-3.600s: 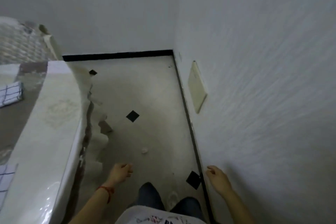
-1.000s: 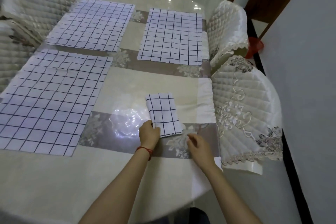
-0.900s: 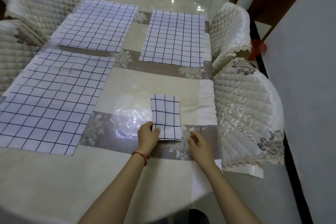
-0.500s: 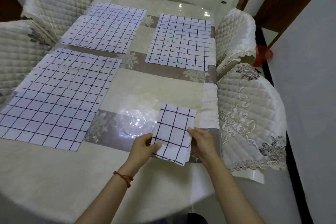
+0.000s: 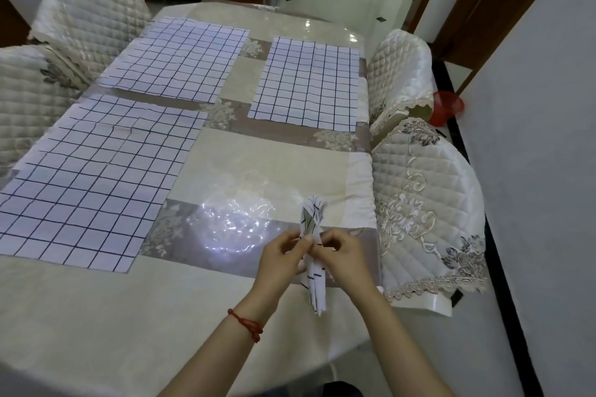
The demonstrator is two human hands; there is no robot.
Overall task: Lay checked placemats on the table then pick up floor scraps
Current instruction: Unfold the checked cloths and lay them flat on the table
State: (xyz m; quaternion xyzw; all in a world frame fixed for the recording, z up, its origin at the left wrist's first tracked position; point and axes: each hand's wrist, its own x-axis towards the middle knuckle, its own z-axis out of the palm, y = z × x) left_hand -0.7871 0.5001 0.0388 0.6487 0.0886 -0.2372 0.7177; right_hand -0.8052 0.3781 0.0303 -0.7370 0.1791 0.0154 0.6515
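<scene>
Checked cloth, folded small: the last mat (image 5: 312, 237), lifted just above the near right corner of the table (image 5: 96, 316) and turned on edge. Pinched between both hands: left hand (image 5: 281, 263) with thumb and fingers curled onto one side, right hand (image 5: 342, 259) curled onto the other. Looks like the start of opening it out.

Three mats down flat already: one (image 5: 87, 180) along the left edge, one (image 5: 180, 63) at the far left corner, one (image 5: 308, 84) at the far right. Bare spot left at the near right, in front of the hands.

Next, most likely: pull the folds apart, spread the cloth wide, lay it flat on that bare spot, square with the others. Needs both hands moving apart and a gentle pull, since soft cloth can sag and crease.

Close by on the right: a padded chair (image 5: 429, 203) touching the table edge, with another (image 5: 398, 74) behind it. Nothing lying on the bare spot. Shiny cover there, so the mat may slide. No floor scraps in sight from here.
</scene>
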